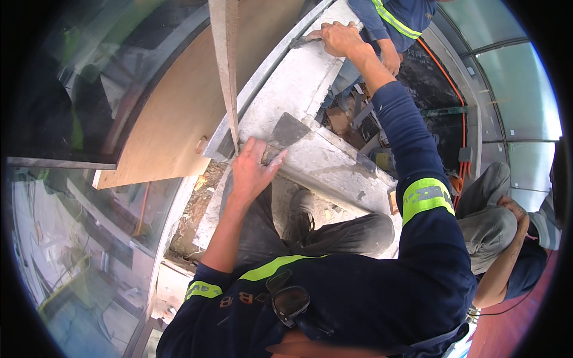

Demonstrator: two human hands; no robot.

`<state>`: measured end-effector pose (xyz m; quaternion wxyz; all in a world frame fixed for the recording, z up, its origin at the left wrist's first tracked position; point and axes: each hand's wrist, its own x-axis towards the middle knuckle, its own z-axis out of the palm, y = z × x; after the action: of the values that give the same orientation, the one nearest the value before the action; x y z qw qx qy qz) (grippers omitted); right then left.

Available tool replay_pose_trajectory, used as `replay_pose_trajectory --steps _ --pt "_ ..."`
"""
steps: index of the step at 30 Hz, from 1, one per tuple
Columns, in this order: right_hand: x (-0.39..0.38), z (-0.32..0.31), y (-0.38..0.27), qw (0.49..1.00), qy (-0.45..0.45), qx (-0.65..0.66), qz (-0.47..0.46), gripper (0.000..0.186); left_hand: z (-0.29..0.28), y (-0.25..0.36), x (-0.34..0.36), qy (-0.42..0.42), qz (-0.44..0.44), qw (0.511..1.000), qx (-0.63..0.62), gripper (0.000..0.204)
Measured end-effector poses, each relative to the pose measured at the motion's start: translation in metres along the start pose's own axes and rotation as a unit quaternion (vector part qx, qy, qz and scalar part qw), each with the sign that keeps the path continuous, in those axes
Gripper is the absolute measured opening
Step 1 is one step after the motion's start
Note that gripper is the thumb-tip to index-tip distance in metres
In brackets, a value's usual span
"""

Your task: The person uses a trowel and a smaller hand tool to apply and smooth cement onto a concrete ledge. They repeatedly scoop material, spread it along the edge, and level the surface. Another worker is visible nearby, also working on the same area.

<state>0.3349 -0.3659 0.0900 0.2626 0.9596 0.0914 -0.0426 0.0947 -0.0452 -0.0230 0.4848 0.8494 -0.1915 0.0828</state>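
Observation:
My left hand [252,168] rests at the near end of a white, dusty ledge [271,113]. Its thumb is spread away from the fingers, and nothing shows in its grasp. Beside its fingertips is the lower end of a long, pale upright strip [225,65]. Just beyond the hand, a flat grey square piece [289,130] lies on the ledge. Stretched far forward, my right hand [341,39] is closed at the ledge's far part, its fingers pointing left. A small dark grey piece [297,43] sits at those fingertips; its kind is unclear.
Left of the ledge stand a curved plywood sheet [173,101] and glass panels [65,238]. Rubble [343,119] and a bucket [382,160] lie to the right, near an orange cable [456,95]. One co-worker [382,27] is ahead; another person [495,221] crouches at right.

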Motion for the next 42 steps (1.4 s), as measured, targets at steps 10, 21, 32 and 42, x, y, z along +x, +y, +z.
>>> replay_pose_trajectory --steps 10,21,32,42 --pt "-0.012 -0.012 0.013 0.997 0.035 0.072 0.006 0.053 -0.002 -0.001 0.001 -0.023 -0.012 1.000 -0.006 0.040" --pt "-0.018 0.033 0.001 0.979 0.076 0.190 -0.022 0.052 0.000 -0.005 0.001 -0.011 0.009 1.000 -0.001 0.043" --pt "-0.015 0.000 -0.012 0.999 0.034 0.039 0.000 0.055 0.001 -0.007 0.000 -0.016 0.003 1.000 0.004 0.042" --pt "-0.004 -0.040 0.003 0.999 -0.011 0.043 0.003 0.053 -0.005 0.003 0.002 -0.038 -0.036 0.999 -0.013 0.038"
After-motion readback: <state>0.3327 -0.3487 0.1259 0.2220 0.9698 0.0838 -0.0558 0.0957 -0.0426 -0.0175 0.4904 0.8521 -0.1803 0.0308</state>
